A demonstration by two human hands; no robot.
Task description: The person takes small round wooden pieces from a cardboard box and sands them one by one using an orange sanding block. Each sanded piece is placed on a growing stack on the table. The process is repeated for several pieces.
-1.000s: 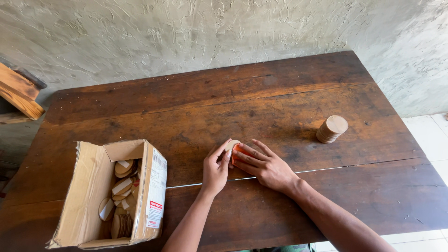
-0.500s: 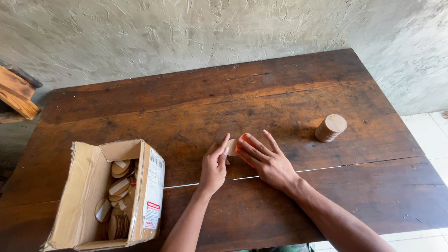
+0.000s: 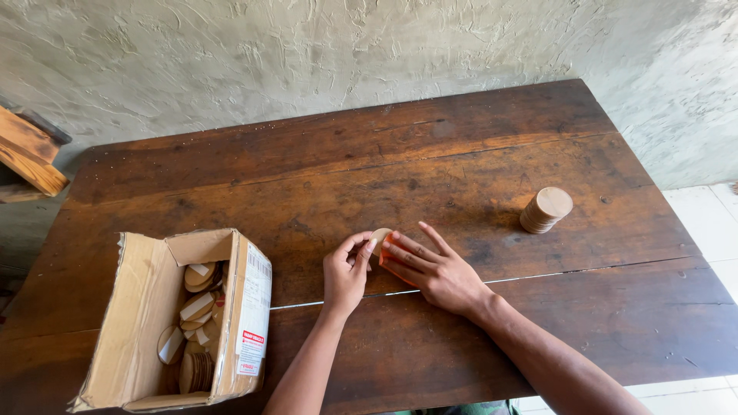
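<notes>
1. A small round wooden disc stands on edge near the middle of a dark wooden table, pinched by the left hand and pressed against an orange pad, possibly sandpaper, under the right hand.
2. Risk: the disc looks thin and is gripped only at its rim, so it could slip from the fingertips and roll across the table if the pad drags against it.
3. Risk: the left fingertips sit just beside the orange pad, so a rubbing stroke could scrape them.
4. Risk: the stack of wooden discs leans slightly, well apart to the right; a jolt to the table could likely topple it.
5. Left hand pose: forearm comes up from the bottom edge, wrist straight, thumb and forefinger closed on the disc, other fingers curled.
6. Right hand pose: forearm enters from the lower right, palm down, fingers stretched and spread, pressing flat on the orange pad; they clamp it to the table rather than wrap it.
7. An open cardboard box holding more wooden discs lies at the left, near the table's front edge.
8. A rough plastered wall runs behind the table.
</notes>
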